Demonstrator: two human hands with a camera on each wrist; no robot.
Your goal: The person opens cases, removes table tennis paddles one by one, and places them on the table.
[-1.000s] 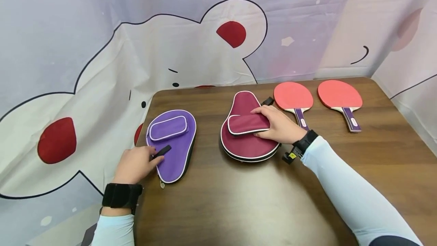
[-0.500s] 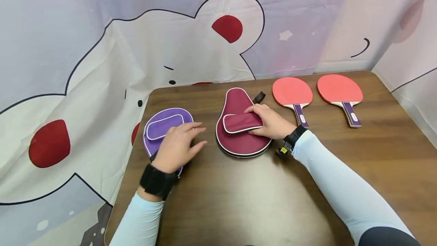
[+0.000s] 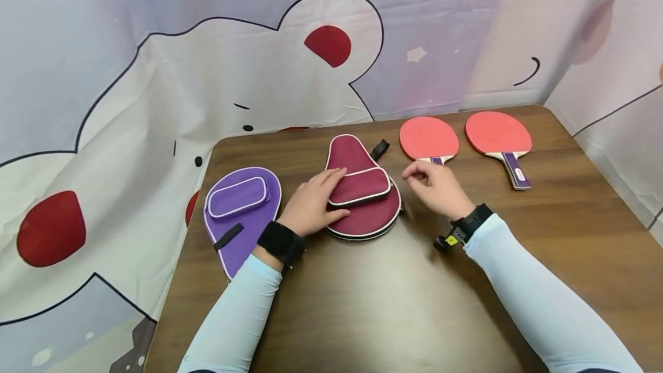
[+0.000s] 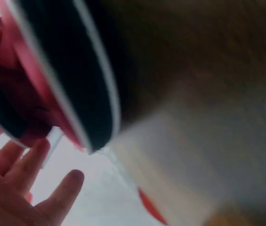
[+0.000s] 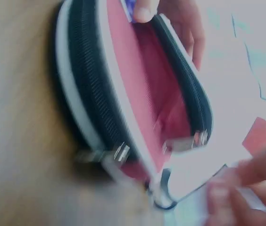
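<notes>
At frame centre, the left hand rested flat-fingered on the partly unzipped maroon paddle case; right hand hovered loosely curled, empty. 2 paddles remained unpacked.

left wrist view: blurred, maroon case cut off at the edge | near paddle handle: hidden (behind right hand)

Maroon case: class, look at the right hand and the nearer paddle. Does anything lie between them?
Nothing visible does. The right hand hovers just in front of the nearer paddle, with only bare table between them. The maroon case lies off to the side, under the left hand.
</notes>
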